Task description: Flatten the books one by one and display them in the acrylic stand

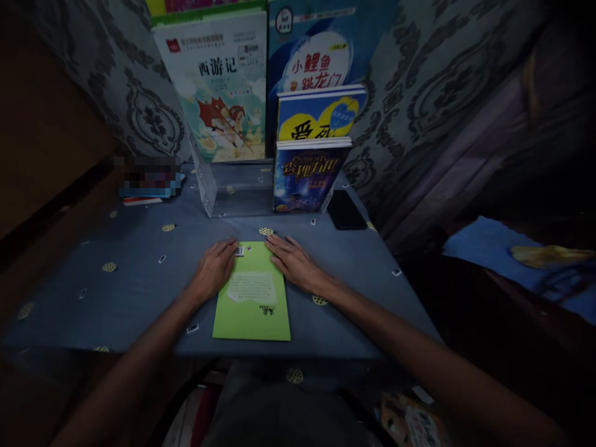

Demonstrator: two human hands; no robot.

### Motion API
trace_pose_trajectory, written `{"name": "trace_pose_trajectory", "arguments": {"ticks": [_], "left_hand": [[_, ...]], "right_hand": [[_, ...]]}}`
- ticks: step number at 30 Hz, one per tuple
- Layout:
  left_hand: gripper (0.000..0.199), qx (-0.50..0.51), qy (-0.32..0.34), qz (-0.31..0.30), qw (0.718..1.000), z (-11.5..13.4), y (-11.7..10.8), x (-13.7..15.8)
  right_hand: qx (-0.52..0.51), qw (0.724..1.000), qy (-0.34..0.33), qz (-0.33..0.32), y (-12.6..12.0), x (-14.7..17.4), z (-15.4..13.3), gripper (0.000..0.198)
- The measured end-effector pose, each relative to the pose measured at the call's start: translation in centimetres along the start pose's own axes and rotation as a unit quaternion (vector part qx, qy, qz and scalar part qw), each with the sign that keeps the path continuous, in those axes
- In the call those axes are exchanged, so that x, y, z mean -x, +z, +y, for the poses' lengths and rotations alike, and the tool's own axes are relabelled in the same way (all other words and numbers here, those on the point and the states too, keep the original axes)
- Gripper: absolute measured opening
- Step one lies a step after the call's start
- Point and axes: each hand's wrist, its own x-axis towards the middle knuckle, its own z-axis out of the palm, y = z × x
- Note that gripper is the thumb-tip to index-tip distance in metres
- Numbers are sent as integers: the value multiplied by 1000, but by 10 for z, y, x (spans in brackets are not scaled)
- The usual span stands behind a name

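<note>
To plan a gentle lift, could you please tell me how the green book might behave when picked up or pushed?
The green book looks thin, so it is probably light and somewhat flexible. Lying flat on the table, it would likely slide rather than tip or roll.

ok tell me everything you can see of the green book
The green book looks slim, with a plain lime-green cover, seemingly of paper or card. Near its far left corner is a small white barcode label; across the middle runs a paler panel of small print, with dark lettering below it to the right, too small to read. It lies closed and flat on the blue tablecloth, close to the near edge. The left hand and right hand rest at its far corners.
</note>
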Motion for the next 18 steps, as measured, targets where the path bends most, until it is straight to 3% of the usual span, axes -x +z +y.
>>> {"name": "trace_pose_trajectory", "arguments": {"ticks": [9, 18], "left_hand": [[51, 19, 16, -99, 995, 16, -19, 47], [59, 3, 59, -109, 992, 41, -29, 87]], "right_hand": [[12, 1000, 3, -26, -5, 12, -13, 53], [-52, 994, -73, -56, -16, 59, -45, 55]]}}
